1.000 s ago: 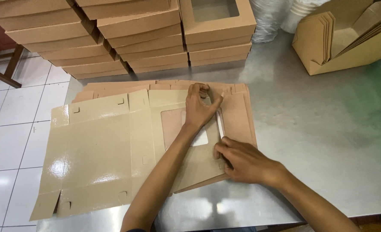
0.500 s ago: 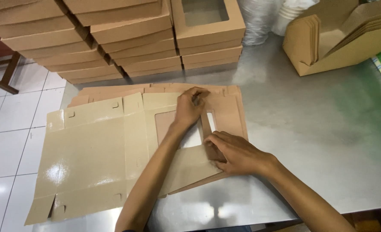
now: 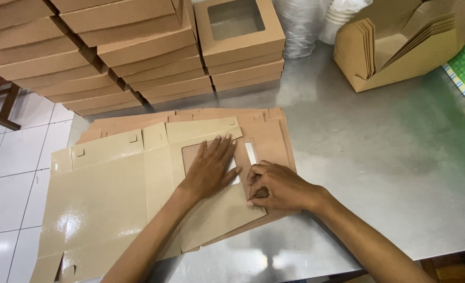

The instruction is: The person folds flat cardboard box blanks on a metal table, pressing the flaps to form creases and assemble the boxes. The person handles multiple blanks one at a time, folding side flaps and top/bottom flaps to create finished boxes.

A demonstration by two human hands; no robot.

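Note:
A flat, unfolded brown cardboard box blank (image 3: 106,199) with a glossy inner face lies on top of a pile of similar blanks (image 3: 274,131) on the steel table. My left hand (image 3: 211,170) presses flat, fingers spread, over the blank's window cut-out. Just to its right, my right hand (image 3: 277,186) has its fingers curled, pinching the blank's side flap near a narrow slot (image 3: 250,152).
Stacks of folded brown window boxes (image 3: 138,57) stand at the back, one with its window up (image 3: 237,26). A brown carton of folded paper containers (image 3: 400,47) sits back right beside white cups (image 3: 342,13). The steel table (image 3: 389,173) ends left over white floor tiles (image 3: 12,178).
My left hand slid down from the blank's top edge to lie flat over the window. My right hand moved up and folded the side flap inward. The view moved closer.

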